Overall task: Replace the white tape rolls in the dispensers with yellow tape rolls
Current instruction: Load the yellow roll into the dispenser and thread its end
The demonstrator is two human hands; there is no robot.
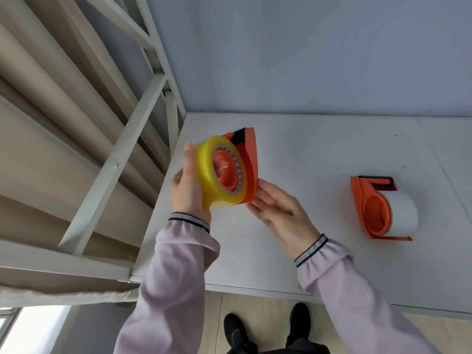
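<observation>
- Yellow tape roll [217, 172] is held up above the desk [319, 154] at its left end, seated on the hub of an orange dispenser [249, 164]; I can see the hub and its toothed ring through the roll's core.
- My left hand [187, 187] wraps the roll's outer face, fingers curled round the far side, thumb up along the edge.
- My right hand [278, 213] lies fairly flat under the dispenser's lower edge, fingers nearly straight and touching the orange plate; it supports rather than grips.
- Handling judgement: the roll looks stiff and light, with a glossy film face that may slip. Best hold is across its width or by the cardboard core, not on the smooth face alone.
- The dispenser looks like rigid thin plastic. I would take it by the flat side plate and stay off the black cutter end [240, 135] at the top.
- Second orange dispenser [373, 213] lies on its side on the desk, well apart to the right, with a white tape roll [401, 213] on it; not yet swapped.
- Risk: the roll is not fully pushed home, as far as I can judge.
</observation>
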